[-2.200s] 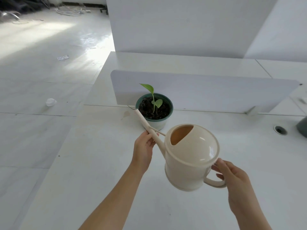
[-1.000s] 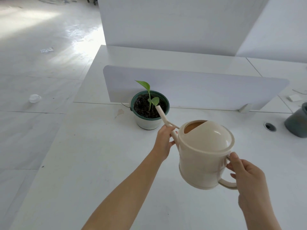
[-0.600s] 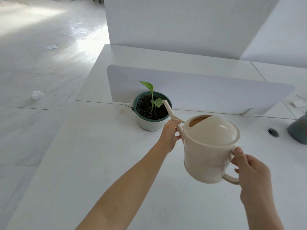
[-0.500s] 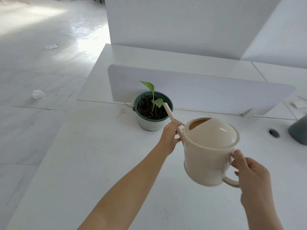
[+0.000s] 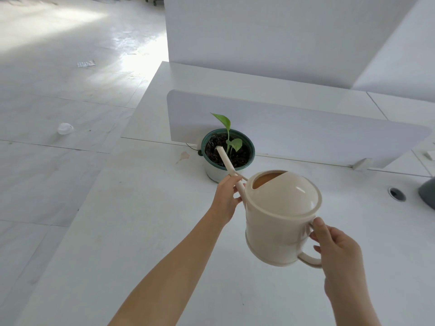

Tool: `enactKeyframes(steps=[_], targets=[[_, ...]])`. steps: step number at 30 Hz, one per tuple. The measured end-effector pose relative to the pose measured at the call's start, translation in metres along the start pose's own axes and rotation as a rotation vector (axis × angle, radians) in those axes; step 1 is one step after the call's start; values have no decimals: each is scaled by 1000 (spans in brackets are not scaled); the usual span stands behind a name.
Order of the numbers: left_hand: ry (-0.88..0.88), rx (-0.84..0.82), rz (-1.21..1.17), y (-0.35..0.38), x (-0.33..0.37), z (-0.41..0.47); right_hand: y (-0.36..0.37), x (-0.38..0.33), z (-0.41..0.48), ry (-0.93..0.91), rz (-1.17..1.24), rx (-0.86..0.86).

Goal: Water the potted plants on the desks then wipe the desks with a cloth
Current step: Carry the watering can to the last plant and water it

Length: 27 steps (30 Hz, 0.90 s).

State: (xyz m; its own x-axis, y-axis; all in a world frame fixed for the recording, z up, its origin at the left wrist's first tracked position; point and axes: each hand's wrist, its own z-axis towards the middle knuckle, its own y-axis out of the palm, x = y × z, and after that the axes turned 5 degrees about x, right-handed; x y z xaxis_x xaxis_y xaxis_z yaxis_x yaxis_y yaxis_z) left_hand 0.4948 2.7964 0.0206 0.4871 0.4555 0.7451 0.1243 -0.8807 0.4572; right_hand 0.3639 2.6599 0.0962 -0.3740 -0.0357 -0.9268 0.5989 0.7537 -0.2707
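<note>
A cream watering can (image 5: 280, 222) hangs above the white desk (image 5: 141, 231), tilted toward a small green-leaved plant (image 5: 231, 142) in a green-rimmed white pot (image 5: 213, 171). My right hand (image 5: 336, 252) grips the can's handle. My left hand (image 5: 226, 198) holds the long spout near its base. The spout tip (image 5: 219, 149) is over the dark soil at the left side of the pot. No stream of water is visible.
A low white divider panel (image 5: 306, 135) stands right behind the pot, with another desk beyond it. A round cable hole (image 5: 397, 193) and a grey object (image 5: 428, 192) are at the right. The desk's left edge drops to a floor with a clear cup (image 5: 65, 128).
The can has swung left, and the spout tip moved from the pot's right side, near the plant's stem, to the left side of the soil. Both hands keep their grip.
</note>
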Motion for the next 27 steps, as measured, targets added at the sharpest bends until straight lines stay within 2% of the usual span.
enactKeyframes(steps=[10, 18, 27], targets=[[-28, -39, 25, -4, -19, -13, -19, 24, -13, 4, -2, 6], [-65, -45, 195, -17, -55, -35, -47, 62, -27, 70, 23, 31], [-10, 44, 207, -63, -73, -81, -49, 111, -41, 107, 76, -42]])
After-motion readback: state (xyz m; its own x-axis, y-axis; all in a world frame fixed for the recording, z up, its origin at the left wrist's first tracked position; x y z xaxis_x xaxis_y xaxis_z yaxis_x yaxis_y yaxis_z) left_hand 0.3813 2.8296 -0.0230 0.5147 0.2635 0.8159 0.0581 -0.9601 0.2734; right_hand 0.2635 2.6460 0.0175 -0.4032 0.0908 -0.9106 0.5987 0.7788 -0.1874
